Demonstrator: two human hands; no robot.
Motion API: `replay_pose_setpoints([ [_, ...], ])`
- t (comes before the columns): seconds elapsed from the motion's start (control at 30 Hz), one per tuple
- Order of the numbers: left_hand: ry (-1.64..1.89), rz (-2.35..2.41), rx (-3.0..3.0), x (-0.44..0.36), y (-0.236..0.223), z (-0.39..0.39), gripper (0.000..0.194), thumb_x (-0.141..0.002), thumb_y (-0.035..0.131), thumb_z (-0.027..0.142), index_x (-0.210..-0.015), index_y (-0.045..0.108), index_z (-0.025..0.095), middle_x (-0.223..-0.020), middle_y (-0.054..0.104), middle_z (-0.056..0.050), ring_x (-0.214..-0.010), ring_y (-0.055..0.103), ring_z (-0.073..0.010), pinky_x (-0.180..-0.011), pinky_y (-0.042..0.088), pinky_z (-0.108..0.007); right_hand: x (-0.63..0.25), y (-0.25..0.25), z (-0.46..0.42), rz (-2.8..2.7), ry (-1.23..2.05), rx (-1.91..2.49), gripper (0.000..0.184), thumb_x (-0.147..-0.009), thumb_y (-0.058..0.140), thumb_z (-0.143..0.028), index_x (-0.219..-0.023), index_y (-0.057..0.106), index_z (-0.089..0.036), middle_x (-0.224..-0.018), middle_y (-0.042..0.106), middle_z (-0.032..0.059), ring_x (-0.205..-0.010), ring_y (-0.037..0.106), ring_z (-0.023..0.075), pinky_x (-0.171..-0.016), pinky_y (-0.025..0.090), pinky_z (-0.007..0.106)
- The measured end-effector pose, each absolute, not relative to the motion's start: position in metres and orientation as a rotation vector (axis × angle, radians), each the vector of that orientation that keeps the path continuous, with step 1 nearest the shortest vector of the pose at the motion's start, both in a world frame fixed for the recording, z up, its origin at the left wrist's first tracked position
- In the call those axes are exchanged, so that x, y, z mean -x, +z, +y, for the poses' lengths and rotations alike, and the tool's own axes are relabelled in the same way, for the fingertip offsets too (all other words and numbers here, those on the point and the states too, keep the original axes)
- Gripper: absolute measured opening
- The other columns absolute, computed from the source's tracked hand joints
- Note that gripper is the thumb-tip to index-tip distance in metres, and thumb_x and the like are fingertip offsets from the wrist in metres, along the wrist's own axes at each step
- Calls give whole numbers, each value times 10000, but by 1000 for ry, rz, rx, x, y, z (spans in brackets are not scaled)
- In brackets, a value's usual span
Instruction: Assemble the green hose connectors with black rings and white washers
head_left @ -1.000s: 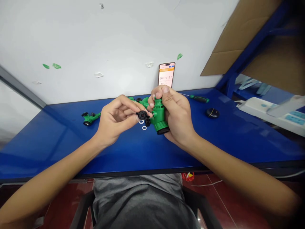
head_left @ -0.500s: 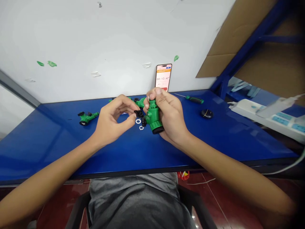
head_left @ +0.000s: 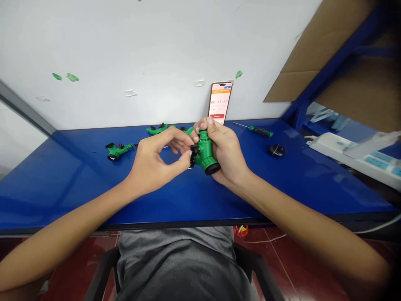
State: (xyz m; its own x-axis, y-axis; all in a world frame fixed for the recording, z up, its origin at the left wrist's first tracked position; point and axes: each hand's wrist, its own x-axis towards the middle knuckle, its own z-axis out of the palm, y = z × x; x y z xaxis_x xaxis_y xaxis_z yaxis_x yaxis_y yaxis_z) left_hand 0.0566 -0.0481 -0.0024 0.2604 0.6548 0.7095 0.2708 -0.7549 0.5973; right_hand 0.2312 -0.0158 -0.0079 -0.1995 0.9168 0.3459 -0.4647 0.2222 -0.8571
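Observation:
A green plastic hose connector with a black ring at its lower end is gripped in my right hand, above the table. My left hand pinches a small black knob-like piece between thumb and fingertips. The piece sits against the connector's left side; whether it is seated there I cannot tell. Another black part shows just below it, partly covered by my thumb. Behind my hands, more green connectors lie at the table's back edge, some of them partly hidden.
On the blue table, a green connector with black knobs lies to the left. A phone showing a timer leans on the wall. At right are a screwdriver, a round black object and a white power strip.
My left hand has moved right, bringing the black piece from beside the connector up against its side. The white rings seen on the table are now mostly hidden. The view has shifted slightly.

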Motion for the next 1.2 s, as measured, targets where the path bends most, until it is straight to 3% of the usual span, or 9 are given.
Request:
replay_pose_setpoints([
  [0.5, 1457, 852, -1811, -52, 6, -44, 105, -900, 791, 238, -905, 700, 188, -828, 719, -14, -756, 694, -139, -757, 613, -283, -232, -2, -12, -1127, 1526, 501, 448, -1002, 764, -595, -851, 537, -240, -816, 556, -18, -658, 530, 120, -603, 519, 265],
  [1.2, 1507, 737, -2047, -52, 6, -49, 109, -907, 688, 156, -907, 612, 234, -949, 707, -48, -924, 721, -215, -807, 638, -401, -238, 10, -18, -1266, 1474, 408, 377, -992, 757, -455, -824, 476, -268, -830, 486, 1, -695, 528, 166, -530, 496, 292],
])
